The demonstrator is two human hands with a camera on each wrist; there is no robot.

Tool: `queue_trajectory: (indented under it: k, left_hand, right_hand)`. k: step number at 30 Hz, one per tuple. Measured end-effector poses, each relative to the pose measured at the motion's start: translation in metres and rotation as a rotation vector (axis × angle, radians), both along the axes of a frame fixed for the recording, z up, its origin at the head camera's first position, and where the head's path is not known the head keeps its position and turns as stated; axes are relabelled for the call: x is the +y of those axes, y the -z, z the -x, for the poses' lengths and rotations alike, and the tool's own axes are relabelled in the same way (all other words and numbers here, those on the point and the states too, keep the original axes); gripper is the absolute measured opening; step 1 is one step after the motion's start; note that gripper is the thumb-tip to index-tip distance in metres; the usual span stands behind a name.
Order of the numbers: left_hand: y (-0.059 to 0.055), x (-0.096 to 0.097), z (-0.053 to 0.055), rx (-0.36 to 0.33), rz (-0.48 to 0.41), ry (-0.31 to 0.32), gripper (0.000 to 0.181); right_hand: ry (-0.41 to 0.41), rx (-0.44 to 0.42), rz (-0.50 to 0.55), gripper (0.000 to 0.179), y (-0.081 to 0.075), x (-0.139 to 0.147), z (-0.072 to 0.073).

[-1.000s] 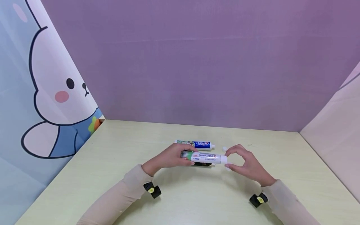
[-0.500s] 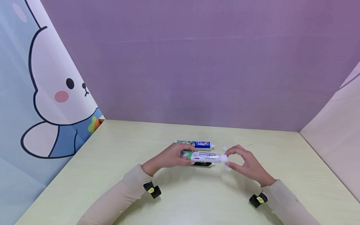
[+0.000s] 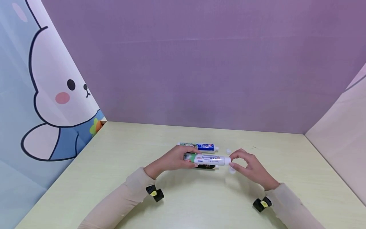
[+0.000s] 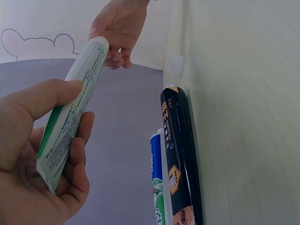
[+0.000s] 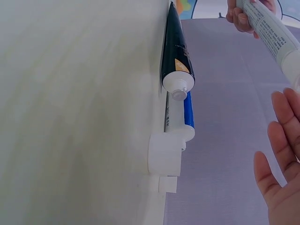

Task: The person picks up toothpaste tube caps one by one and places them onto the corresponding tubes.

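Pale table (image 3: 194,203) below, the left hand (image 3: 174,161) grips a tube (image 3: 209,160) rearward, seemingly leaving its cap (image 3: 227,161) for the right hand (image 3: 255,168) (pinching it).

three tubes (image 3: 210,159), two loose white caps (image 3: 228,151), two hands (image 3: 175,159), two wrist cameras (image 3: 154,193), one table (image 3: 197,203).

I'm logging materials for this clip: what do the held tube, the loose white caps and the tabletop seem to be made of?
Held tube: probably plastic laminate, satin; the flattened end and soft sheen suggest it.
Loose caps: likely molded plastic, matte white, smooth-walled.
Tabletop: perhaps wood-look laminate, lightly glossy, given faint grain streaks; real wood can't be ruled out.
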State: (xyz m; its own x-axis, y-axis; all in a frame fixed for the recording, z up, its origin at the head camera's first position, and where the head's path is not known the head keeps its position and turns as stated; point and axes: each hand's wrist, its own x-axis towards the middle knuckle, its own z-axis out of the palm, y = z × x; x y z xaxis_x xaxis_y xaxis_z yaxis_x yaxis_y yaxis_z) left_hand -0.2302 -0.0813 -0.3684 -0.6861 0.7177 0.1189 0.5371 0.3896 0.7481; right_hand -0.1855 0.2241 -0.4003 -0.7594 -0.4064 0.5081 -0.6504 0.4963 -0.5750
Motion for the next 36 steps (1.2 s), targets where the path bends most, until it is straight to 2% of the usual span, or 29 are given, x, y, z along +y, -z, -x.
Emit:
queue_trajectory:
  k: [2, 8, 11, 16, 21, 27, 36]
  left_hand:
    - [0.0, 0.0, 0.0, 0.0, 0.001, -0.001, 0.035]
    - [0.002, -0.001, 0.002, 0.026, -0.01, 0.007, 0.036]
    - [0.003, -0.002, 0.002, 0.027, -0.017, 0.01, 0.036]
    - [0.002, -0.001, 0.001, 0.011, -0.012, 0.008, 0.035]
    - [0.002, -0.001, -0.001, 0.003, -0.002, 0.005, 0.034]
    - [0.001, -0.002, -0.002, -0.005, -0.003, 0.004, 0.034]
    - [-0.001, -0.003, -0.004, 0.003, -0.015, 0.027, 0.031]
  right_hand:
    - [-0.001, 0.0, -0.007, 0.023, -0.004, -0.002, -0.002]
    - [-0.029, -0.015, 0.006, 0.022, -0.001, -0.001, -0.002]
    - [-0.016, -0.013, 0.008, 0.024, 0.003, 0.001, 0.0]
    - [0.0, 0.013, 0.032, 0.035, 0.002, 0.0, -0.001]
    - [-0.044, 0.069, 0.06, 0.044, -0.008, -0.008, -0.008]
    - [-0.052, 0.098, 0.059, 0.043, -0.026, -0.019, -0.021]
    - [-0.035, 0.118, 0.064, 0.042, -0.025, -0.022, -0.023]
